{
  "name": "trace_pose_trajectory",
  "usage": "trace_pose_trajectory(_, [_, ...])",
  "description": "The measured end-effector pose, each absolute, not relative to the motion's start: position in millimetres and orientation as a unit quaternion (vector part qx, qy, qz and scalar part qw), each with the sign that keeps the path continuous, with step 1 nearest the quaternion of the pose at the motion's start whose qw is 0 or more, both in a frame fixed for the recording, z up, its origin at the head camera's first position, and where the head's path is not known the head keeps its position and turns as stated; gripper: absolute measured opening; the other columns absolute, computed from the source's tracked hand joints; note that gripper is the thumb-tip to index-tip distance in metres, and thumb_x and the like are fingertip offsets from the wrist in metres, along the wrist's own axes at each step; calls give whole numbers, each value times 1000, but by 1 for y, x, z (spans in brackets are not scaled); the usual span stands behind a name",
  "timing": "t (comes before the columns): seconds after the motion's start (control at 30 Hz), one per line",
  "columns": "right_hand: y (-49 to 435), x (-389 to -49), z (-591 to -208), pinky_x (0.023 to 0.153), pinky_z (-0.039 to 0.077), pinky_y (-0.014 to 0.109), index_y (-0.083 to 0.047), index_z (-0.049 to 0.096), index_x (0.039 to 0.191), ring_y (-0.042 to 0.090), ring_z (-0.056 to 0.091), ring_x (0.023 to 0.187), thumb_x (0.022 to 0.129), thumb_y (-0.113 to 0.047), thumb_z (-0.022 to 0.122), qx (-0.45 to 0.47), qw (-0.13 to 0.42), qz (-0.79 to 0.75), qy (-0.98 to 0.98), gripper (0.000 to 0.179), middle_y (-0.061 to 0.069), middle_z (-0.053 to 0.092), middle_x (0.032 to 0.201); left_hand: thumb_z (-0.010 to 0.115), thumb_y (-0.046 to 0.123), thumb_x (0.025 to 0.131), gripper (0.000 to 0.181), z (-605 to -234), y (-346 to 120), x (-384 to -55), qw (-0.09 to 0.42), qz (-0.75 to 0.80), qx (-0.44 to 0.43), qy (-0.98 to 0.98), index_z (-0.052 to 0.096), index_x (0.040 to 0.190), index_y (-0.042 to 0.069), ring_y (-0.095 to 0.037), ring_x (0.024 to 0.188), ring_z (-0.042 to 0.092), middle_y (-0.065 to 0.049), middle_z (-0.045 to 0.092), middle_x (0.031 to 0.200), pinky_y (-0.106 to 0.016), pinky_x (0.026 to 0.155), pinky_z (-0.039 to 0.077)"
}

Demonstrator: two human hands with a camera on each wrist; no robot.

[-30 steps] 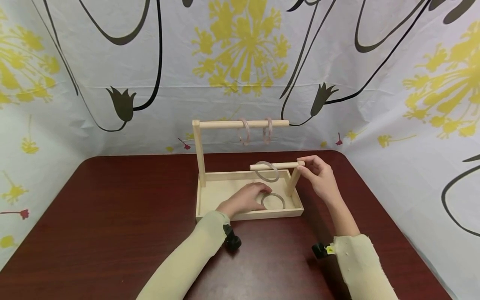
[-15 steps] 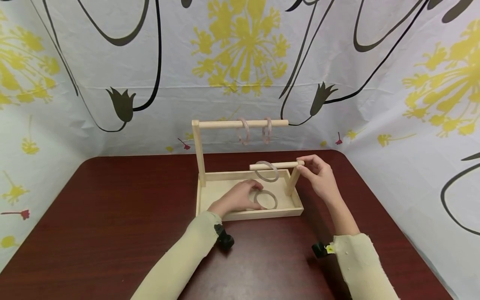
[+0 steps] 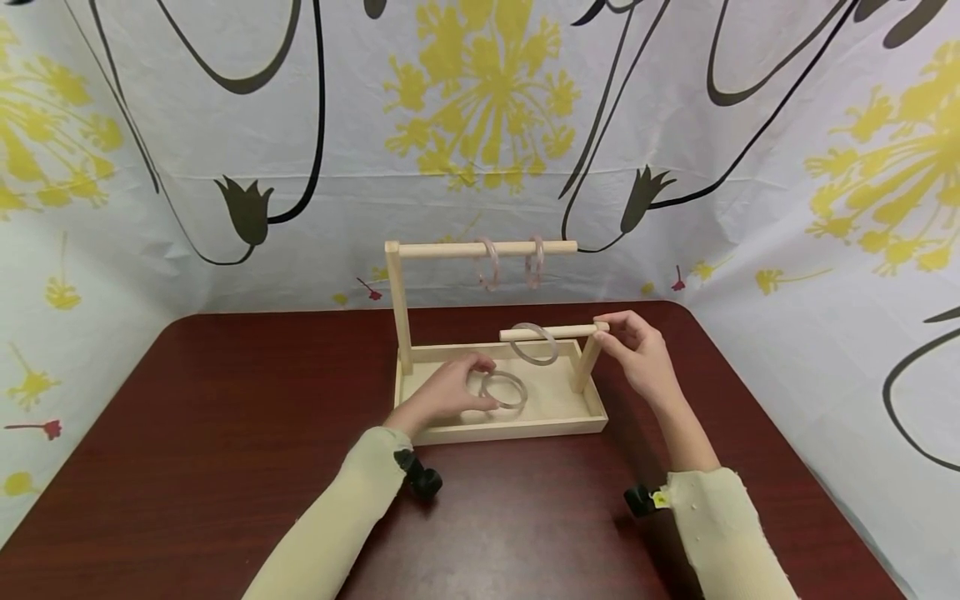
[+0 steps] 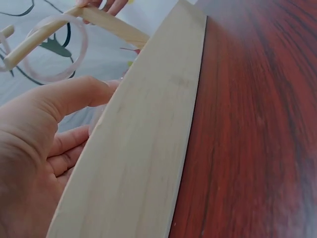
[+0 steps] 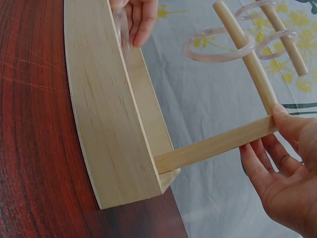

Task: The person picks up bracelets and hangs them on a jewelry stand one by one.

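Note:
My left hand (image 3: 448, 392) is over the wooden tray (image 3: 517, 430), pinching a pale translucent bangle (image 3: 525, 390) by its left side between thumb and fingers. In the left wrist view the tray's front wall (image 4: 133, 129) hides most of that bangle. With thumb and fingertips my right hand (image 3: 637, 350) grips the top of the short right post (image 3: 587, 367), where the lower bar (image 3: 573, 332) joins it. A greyish clear bangle (image 3: 556, 345) hangs on this bar near its free end; the right wrist view shows the fingers on the joint.
A taller left post (image 3: 400, 308) carries the upper bar (image 3: 442, 249), with two pinkish bangles (image 3: 495, 268) hanging from it. The stand sits on a dark red-brown table (image 3: 285, 392). Behind it hangs a patterned white cloth (image 3: 337, 250).
My left hand has moved leftward along the tray, taking the bangle with it from near the right post toward the middle. The right hand stays on the post.

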State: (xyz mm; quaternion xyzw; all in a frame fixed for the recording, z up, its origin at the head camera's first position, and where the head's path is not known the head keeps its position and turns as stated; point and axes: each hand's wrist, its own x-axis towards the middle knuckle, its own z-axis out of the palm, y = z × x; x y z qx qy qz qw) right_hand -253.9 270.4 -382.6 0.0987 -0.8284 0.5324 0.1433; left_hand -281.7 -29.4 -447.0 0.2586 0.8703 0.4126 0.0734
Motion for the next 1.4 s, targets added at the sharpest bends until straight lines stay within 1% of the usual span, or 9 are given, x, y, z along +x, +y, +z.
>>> trace_pose_trajectory(0.2, [271,-254,-383,82,51,10,2,62,121,-7,61,96,97,-18,66,101,143,534,-827,32,-18,63,105,84,24,80,62,-444,-42,-277,84,450,240,856,58,132,4,-29,129,55,-9,64,130,-46,113,40])
trace_pose_trajectory(0.4, [271,-254,-383,82,51,10,1,62,123,-7,61,97,97,-19,66,99,141,534,-828,32,-17,63,107,80,16,84,60,-440,-53,-275,107,523,233,813,54,135,0,-32,133,51,-16,61,134,-43,118,36])
trace_pose_trajectory(0.57, [272,-254,-384,83,51,10,0,63,123,-6,61,99,98,-20,66,99,142,530,-830,33,-12,64,112,76,10,87,55,-438,-62,-276,121,578,223,776,51,136,0,-35,138,46,-20,56,138,-45,120,32])
trace_pose_trajectory(0.87, [271,-254,-384,82,51,10,0,63,122,-7,61,97,97,-19,66,99,144,528,-831,32,-17,63,107,66,5,91,52,-438,-72,-275,104,645,205,729,47,139,-5,-41,138,43,-26,49,144,-51,117,34])
trace_pose_trajectory(0.97, [271,-254,-384,82,51,10,1,62,122,-6,61,97,97,-19,66,101,142,534,-827,32,-16,63,108,62,2,92,52,-439,-73,-276,98,673,191,708,45,140,-7,-39,140,42,-27,47,146,-44,117,36])
trace_pose_trajectory(1.07, [271,-254,-384,82,52,11,2,62,122,-6,61,97,97,-19,66,102,141,539,-824,33,-15,63,108,57,-3,94,52,-440,-73,-277,96,708,181,676,40,142,-9,-37,142,38,-29,42,149,-29,114,38])
trace_pose_trajectory(1.17, [271,-254,-384,82,52,11,2,62,122,-6,61,97,97,-19,66,102,140,540,-824,33,-16,63,107,54,-5,94,53,-438,-71,-277,96,740,173,643,36,144,-11,-36,145,36,-29,38,152,-16,107,41])
trace_pose_trajectory(1.23, [271,-254,-384,82,52,11,2,62,122,-6,61,97,97,-18,66,103,139,540,-824,33,-18,63,106,52,-6,95,54,-437,-69,-277,96,756,170,625,34,145,-11,-35,145,35,-29,36,153,-13,103,42])
trace_pose_trajectory(1.4, [271,-253,-383,82,52,11,3,62,122,-6,61,98,97,-18,66,102,139,540,-824,33,-20,62,105,52,-8,93,55,-434,-60,-277,90,779,168,597,34,145,-11,-30,142,38,-30,35,153,-14,100,46])
